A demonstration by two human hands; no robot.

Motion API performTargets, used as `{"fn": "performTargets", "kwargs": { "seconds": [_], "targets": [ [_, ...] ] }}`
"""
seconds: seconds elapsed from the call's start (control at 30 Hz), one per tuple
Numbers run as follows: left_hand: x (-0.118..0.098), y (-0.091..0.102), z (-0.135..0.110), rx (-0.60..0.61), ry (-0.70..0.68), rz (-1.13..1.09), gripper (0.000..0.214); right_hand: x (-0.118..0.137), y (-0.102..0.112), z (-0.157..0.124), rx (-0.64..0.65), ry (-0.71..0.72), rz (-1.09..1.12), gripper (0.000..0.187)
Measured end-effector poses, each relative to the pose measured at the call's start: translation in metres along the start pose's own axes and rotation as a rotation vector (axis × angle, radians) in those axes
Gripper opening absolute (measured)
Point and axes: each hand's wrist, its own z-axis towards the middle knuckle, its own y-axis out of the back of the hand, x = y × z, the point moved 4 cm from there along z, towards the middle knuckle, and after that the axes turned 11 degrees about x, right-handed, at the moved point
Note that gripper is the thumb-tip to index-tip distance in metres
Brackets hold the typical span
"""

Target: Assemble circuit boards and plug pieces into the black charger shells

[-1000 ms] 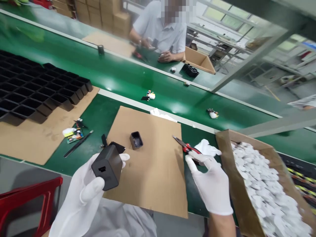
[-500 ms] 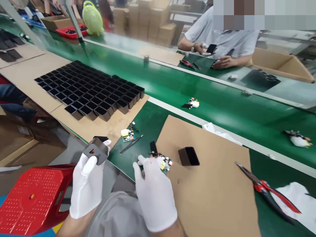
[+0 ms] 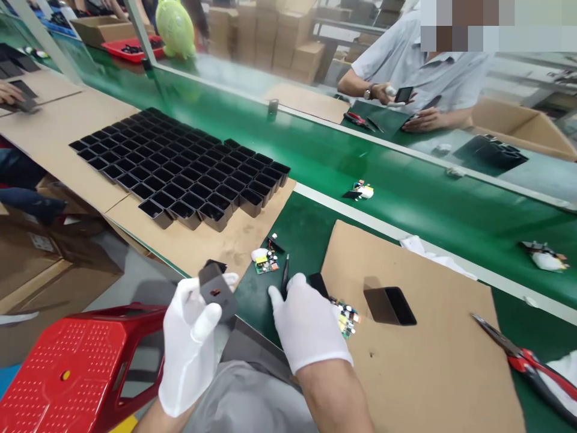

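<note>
the small black plastic charger housing (image 3: pixel 217 291) sits pinched in the white-gloved left hand (image 3: pixel 192 343) above the table edge, its lower half hidden by the fingers. the white-gloved right hand (image 3: pixel 309 325) lies over a green circuit board (image 3: pixel 346 317) on the brown cardboard sheet (image 3: pixel 433 361), mostly covering it; whether it grips cannot be told. the red-handled pliers (image 3: pixel 527 364) are cut off at the frame's edge.

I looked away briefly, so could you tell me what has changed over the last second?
The right hand left the red-handled pliers and came across to the circuit board at the cardboard's edge. The left hand kept its grip on the black housing. The open shell stayed put.
</note>
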Motion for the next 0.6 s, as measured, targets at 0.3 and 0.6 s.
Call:
{"fn": "performTargets", "kwargs": {
  "seconds": [0.3,0.6],
  "targets": [
    [0.001,-0.019,-0.005,0.107,0.046,0.144,0.064,-0.008,0.009,0.003,-0.065,-0.004,0.006,0.014],
    [0.014,-0.047,-0.009,0.124,0.06,0.192,0.056,-0.126,-0.009,-0.054,-0.35,0.399,0.556,0.035]
  ]
}}
